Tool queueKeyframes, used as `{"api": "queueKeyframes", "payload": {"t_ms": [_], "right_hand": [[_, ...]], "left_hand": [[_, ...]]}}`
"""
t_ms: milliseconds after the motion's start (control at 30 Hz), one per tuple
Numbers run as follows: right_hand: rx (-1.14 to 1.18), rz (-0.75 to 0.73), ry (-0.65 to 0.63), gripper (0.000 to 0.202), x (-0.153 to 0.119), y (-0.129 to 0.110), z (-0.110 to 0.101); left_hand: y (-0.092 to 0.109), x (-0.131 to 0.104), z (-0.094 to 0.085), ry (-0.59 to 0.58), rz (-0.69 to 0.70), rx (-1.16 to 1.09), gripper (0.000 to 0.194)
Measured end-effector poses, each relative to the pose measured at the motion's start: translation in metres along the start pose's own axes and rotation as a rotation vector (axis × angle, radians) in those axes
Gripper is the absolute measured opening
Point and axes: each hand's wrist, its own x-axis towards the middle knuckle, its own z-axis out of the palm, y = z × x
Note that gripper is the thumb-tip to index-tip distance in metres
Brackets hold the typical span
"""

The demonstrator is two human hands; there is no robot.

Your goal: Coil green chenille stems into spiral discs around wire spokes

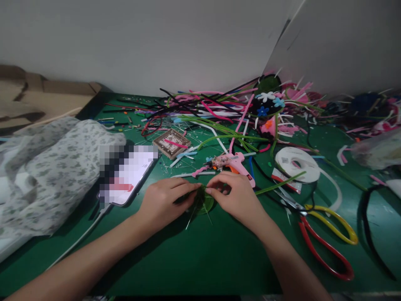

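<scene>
Over the green table, my left hand [167, 198] and my right hand [233, 194] meet with fingertips pinched at the top edge of a round green piece [206, 205], which looks like coiled pipe cleaner. A green pipe cleaner [282, 182] runs out to the right from behind my right hand. Thin, clear strands hang below the round piece. My fingers cover its upper part, so how the strip joins it is hidden. Just beyond my right hand lies a pink glue gun [239, 165].
Scissors [303, 213] with red and yellow handles and a white ribbon roll [282, 161] lie right. A phone [134, 175] on a cable and patterned cloth [65, 167] are left. Behind are a small square tray [157, 142] and piled pipe cleaners [213, 110].
</scene>
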Motion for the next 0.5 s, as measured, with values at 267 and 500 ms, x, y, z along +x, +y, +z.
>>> {"api": "queueKeyframes", "payload": {"t_ms": [267, 500], "right_hand": [[0.036, -0.029, 0.05, 0.01, 0.0009, 0.0018, 0.0058], [0.042, -0.024, 0.054, 0.01, 0.0014, 0.0015, 0.0056]], "left_hand": [[0.0004, 0.0005, -0.0005, 0.013, 0.021, 0.013, 0.017], [-0.0004, 0.0002, -0.0006, 0.018, 0.039, 0.039, 0.015]]}}
